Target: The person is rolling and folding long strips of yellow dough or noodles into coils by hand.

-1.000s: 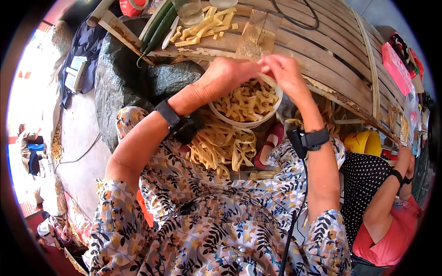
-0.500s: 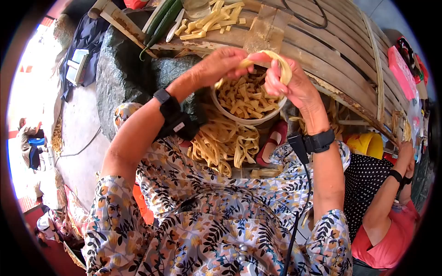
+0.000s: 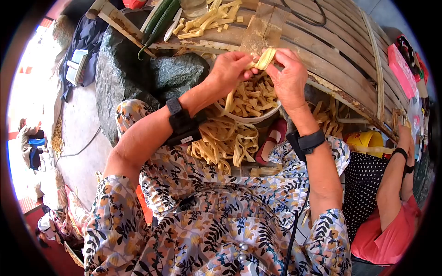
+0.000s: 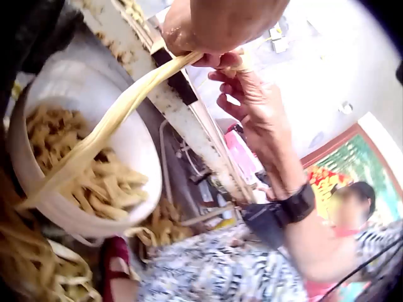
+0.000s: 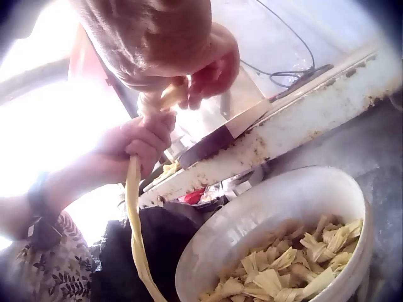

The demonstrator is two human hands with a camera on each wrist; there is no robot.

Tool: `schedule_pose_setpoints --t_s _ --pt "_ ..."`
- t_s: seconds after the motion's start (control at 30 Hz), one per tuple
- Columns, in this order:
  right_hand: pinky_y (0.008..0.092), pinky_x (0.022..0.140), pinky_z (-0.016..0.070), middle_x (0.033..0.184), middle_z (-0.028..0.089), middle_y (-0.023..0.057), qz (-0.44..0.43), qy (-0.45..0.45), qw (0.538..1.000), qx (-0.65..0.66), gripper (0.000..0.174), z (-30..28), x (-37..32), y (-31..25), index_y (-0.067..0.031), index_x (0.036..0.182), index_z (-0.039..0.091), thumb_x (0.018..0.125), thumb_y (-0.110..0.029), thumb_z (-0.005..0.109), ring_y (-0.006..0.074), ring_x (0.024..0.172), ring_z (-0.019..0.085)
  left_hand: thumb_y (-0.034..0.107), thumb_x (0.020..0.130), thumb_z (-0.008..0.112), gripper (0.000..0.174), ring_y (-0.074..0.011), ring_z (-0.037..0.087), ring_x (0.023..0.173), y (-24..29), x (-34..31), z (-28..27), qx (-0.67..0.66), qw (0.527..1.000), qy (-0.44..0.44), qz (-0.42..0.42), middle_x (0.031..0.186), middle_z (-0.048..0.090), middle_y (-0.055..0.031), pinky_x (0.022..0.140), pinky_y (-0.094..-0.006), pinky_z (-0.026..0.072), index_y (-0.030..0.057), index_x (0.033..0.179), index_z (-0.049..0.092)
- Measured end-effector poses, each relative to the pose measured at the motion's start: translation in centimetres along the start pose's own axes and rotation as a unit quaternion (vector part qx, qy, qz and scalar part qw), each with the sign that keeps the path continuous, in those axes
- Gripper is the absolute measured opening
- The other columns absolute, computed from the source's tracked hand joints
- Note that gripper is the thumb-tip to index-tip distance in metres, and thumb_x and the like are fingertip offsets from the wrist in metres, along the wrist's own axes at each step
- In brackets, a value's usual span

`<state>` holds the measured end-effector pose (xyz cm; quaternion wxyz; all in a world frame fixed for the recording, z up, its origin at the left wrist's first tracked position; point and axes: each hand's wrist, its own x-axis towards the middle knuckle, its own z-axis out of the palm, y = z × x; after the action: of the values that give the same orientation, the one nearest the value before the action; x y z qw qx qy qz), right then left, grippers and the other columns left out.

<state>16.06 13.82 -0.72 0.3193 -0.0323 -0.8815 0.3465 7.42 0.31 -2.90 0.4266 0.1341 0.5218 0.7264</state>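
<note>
A pale yellow strip [image 3: 265, 59] is bunched between the two hands above the white bucket [image 3: 248, 121]. The left hand [image 3: 229, 69] grips it with curled fingers; in the left wrist view its long twisted tail [image 4: 113, 119] hangs down across the bucket. The right hand [image 3: 290, 78] pinches the folded part between thumb and fingers. Short knotted yellow pieces [image 5: 277, 264] fill much of the bucket. Both hands are close together, and the right wrist view shows the tail [image 5: 135, 233] dropping below the left hand [image 5: 148, 138].
Behind the bucket stands a slatted bamboo table [image 3: 336, 69] bearing yellow pieces [image 3: 212, 20], green cucumbers [image 3: 161, 23] and a glass container [image 3: 193, 8]. Long loose strips [image 3: 221, 142] lie below the bucket. Dark plastic sheeting [image 3: 110, 87] is at left; another person [image 3: 386, 221] sits at right.
The hands have drawn closer together. The strip, looped over the right hand half a second ago, is now gathered in a tight fold between them.
</note>
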Motion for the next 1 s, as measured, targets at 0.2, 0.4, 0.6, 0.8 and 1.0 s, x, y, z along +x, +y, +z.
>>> schedule_pose_setpoints --t_s 0.2,0.4,0.6,0.8,1.0 --pt "0.0301 0.052 0.0402 0.066 0.059 0.0113 0.202 -0.140 0.940 0.235 0.014 0.9 0.0 1.4 -0.0025 0.076 0.063 0.072 -0.015 0.068 0.0234 0.051 0.052 0.018 0.088 0.052 0.020 -0.0058 0.050 0.049 2.2 -1.3 0.7 0.286 0.944 0.010 0.162 0.063 0.057 -0.0023 0.045 -0.0196 0.0399 -0.0005 0.088 0.058" --pt "0.0339 0.053 0.0409 0.070 0.061 0.0067 0.148 -0.123 0.981 0.019 0.008 1.5 -0.7 1.0 -0.0001 0.070 0.061 0.070 -0.008 0.063 0.0234 0.056 0.052 0.024 0.085 0.056 0.027 -0.0084 0.051 0.049 0.4 -1.1 1.0 0.489 0.831 0.068 0.256 0.056 0.055 -0.0052 0.044 -0.0248 0.0405 -0.0015 0.093 0.053" --pt "0.0252 0.074 0.0422 0.098 0.060 0.0051 0.107 0.016 0.964 0.244 0.007 0.2 0.1 0.6 -0.0003 0.075 0.066 0.070 -0.003 0.063 0.0137 0.079 0.053 0.025 0.087 0.052 0.027 -0.0048 0.040 0.049 1.4 -1.1 1.4 0.184 0.979 0.059 0.070 0.059 0.046 0.0012 0.043 -0.0202 0.0317 -0.0004 0.098 0.052" --pt "0.0201 0.066 0.0418 0.097 0.060 0.0061 0.295 0.105 0.845 0.433 0.010 -1.7 1.1 2.6 0.0054 0.079 0.066 0.073 -0.003 0.065 0.0079 0.074 0.053 0.025 0.090 0.050 0.028 -0.0023 0.028 0.051 1.9 -1.5 1.3 0.084 0.995 -0.047 -0.011 0.061 0.036 0.0064 0.045 -0.0165 0.0221 -0.0016 0.092 0.058" --pt "0.0183 0.057 0.0433 0.090 0.061 0.0046 0.356 -0.051 0.839 0.408 0.024 -2.6 1.2 0.7 -0.0001 0.098 0.062 0.078 -0.013 0.065 0.0061 0.068 0.052 0.021 0.090 0.048 0.022 -0.0018 0.029 0.051 1.9 -1.9 -0.4 0.050 0.992 -0.106 -0.053 0.063 0.039 0.0061 0.045 -0.0162 0.0242 0.0004 0.089 0.058"
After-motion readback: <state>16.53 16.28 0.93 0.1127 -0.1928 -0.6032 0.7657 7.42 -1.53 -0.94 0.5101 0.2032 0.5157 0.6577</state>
